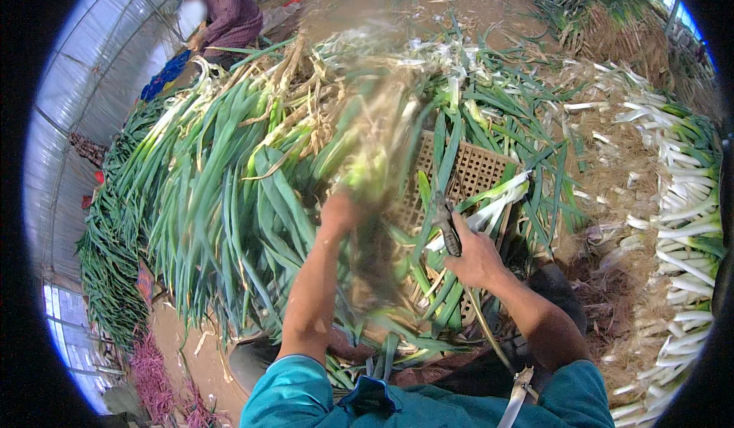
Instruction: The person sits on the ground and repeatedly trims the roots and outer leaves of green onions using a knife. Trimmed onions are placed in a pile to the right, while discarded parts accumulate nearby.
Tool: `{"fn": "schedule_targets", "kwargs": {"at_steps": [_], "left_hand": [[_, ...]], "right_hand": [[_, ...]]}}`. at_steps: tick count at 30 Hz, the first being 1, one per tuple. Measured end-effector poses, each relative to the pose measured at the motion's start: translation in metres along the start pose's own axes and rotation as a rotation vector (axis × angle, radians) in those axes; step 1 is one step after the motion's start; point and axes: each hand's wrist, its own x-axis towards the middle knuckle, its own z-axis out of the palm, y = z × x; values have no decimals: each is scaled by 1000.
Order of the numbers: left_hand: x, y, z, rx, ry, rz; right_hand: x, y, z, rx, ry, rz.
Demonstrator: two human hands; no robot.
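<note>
Fingers curled, my left hand (340,214) grips green onion stalks (370,170), pale green and smeared by motion blur. The grasp itself is partly hidden. My right hand (477,255) is wrapped around the handle of an air blow gun (446,226), its nozzle pointing away from me. A yellowish hose (490,333) runs from the gun down towards my body. Beyond the gun lies a tan perforated plastic crate (476,170), partly covered by loose leaves. A white-stemmed green onion (499,201) rests across its right side, beyond my right hand.
A big heap of untrimmed green onions (206,198) fills the left. White-stemmed onions (682,210) lie in a row at right, beside root scraps (616,279). Pink twine (152,373) lies lower left. Another person (232,15) bends at the back left near plastic sheeting (86,72).
</note>
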Motion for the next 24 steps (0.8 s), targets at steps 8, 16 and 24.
{"fn": "schedule_targets", "kwargs": {"at_steps": [8,16,24], "left_hand": [[-126,93,61,120,-119,55],[-133,65,80,-508,-92,-68],[-121,71,85,-114,357,15]], "right_hand": [[-5,-4,4,-135,23,-27],[-35,30,-1,-164,-189,-103],[-36,26,14,-278,-243,-183]]}}
